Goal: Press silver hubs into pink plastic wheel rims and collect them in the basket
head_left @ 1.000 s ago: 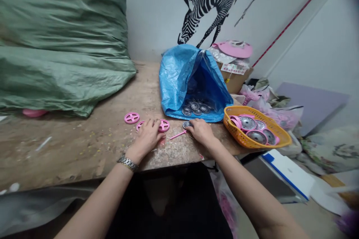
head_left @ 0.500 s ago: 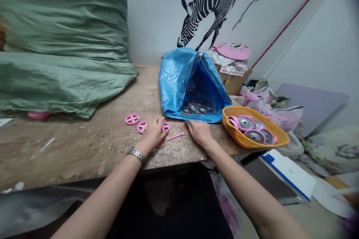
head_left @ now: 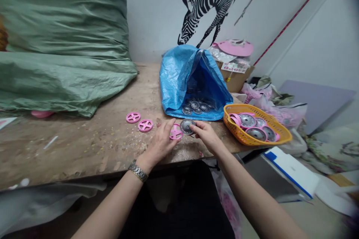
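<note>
My left hand (head_left: 162,139) is closed on a pink spoked wheel (head_left: 175,132), gripping its rim between thumb and fingers just above the table. In my right hand (head_left: 206,134) is a grey disc like a hubcap (head_left: 187,126), pinched at its right edge and facing up. The disc is right beside the pink wheel, close to overlapping it. Left of my hands, a second pink wheel (head_left: 145,125) and a third pink wheel (head_left: 133,117) lie flat on the wooden table (head_left: 109,138). The pink pin seen earlier is hidden now.
Behind my hands a blue bag (head_left: 175,86) gapes open, with several grey discs (head_left: 195,105) at its mouth. An orange basket (head_left: 241,139) of pink and grey wheels stands at the right edge. A large green sack (head_left: 64,78) occupies the left back. A cardboard box (head_left: 238,80) stands behind.
My left hand has moved right and lifted a pink wheel off the table. My right hand has raised the grey disc and turned it face up beside that wheel.
</note>
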